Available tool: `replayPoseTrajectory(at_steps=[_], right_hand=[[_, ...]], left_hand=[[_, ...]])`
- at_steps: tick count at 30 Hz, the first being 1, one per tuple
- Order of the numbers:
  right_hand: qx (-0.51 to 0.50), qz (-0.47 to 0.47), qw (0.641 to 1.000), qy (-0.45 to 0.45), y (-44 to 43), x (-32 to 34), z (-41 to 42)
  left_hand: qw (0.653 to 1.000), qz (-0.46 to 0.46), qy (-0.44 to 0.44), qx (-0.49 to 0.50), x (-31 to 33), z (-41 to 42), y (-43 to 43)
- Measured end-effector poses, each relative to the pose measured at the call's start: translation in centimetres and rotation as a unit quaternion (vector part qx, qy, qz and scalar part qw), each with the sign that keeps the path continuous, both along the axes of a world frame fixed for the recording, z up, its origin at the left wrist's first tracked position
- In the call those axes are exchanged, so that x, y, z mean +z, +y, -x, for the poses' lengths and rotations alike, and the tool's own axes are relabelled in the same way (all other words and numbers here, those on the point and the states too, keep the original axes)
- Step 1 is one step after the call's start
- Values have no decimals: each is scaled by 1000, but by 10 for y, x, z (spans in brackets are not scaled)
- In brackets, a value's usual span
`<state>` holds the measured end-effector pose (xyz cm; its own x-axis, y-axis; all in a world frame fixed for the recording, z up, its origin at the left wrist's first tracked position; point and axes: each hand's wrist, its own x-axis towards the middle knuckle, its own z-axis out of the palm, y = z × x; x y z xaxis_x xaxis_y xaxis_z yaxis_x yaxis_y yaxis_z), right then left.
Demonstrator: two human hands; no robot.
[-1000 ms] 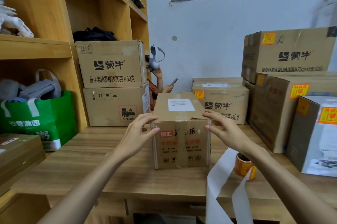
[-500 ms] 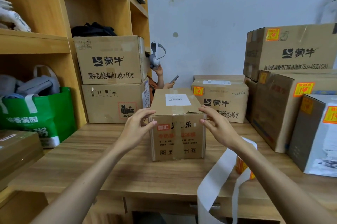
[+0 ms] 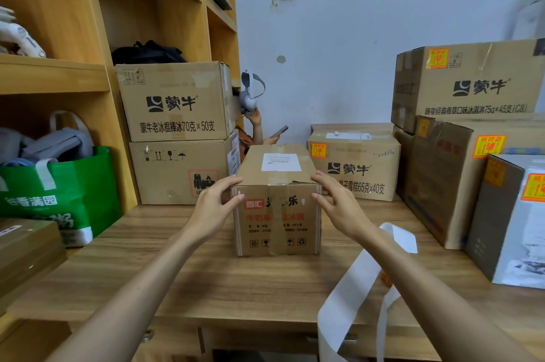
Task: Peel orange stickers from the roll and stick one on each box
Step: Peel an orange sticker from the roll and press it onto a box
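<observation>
Box slid further back on the counter, left hand and right hand each half-curled, pinching a top front corner; it looked unstickered, so likely next.

Entry: storeroom or packing room, as I see it from here. Evidence: ice-cream shipping cartons stacked against a bare white wall; orange stickers on several; a small taped carton bearing a printed shipping label; open wooden shelving holding a green shopping bag; wood-grain worktable; white label backing strip trailing over its edge.
</observation>
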<state>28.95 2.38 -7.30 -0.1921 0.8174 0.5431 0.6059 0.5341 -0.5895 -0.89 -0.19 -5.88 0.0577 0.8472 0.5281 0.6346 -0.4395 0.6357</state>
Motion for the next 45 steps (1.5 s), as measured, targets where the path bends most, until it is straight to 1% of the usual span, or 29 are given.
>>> replayPoseTrajectory(at_steps=[4, 13, 22, 25, 27, 29, 32, 34, 37, 40, 43, 45], right_hand=[[-4, 8, 1000, 1, 5, 3, 0], [-10, -6, 1000, 9, -1, -2, -6], [-14, -23, 1000, -17, -15, 0, -16], [-9, -19, 1000, -22, -15, 3, -15], [-7, -19, 999, -31, -18, 7, -16], [-3, -25, 999, -48, -23, 9, -24], [-20, -36, 994, -99, -34, 12, -49], [-47, -33, 988, -146, -42, 11, -73], [-83, 2, 979, -185, -55, 6, -111], [-104, 48, 978, -174, -71, -2, -143], [-100, 82, 980, -155, -86, -13, -161], [-93, 99, 980, -145, -93, -19, -167]], left_hand=[[1000, 20, -14, -2, 0, 0, 9], [999, 19, -39, -12, -1, -5, 8], [999, -12, -21, -22, -4, -10, -6], [1000, -18, 13, -12, -1, -10, -5], [996, -51, 68, 10, 1, -13, -4], [987, -111, 115, 21, 2, -26, -7], [966, -205, 157, -2, 2, -63, -18], [955, -228, 184, -42, -3, -96, -27], [955, -173, 213, -112, -13, -151, -41], [957, -64, 240, -150, -27, -203, -51], [953, 16, 260, -157, -43, -240, -55], [948, 32, 281, -145, -50, -255, -58]])
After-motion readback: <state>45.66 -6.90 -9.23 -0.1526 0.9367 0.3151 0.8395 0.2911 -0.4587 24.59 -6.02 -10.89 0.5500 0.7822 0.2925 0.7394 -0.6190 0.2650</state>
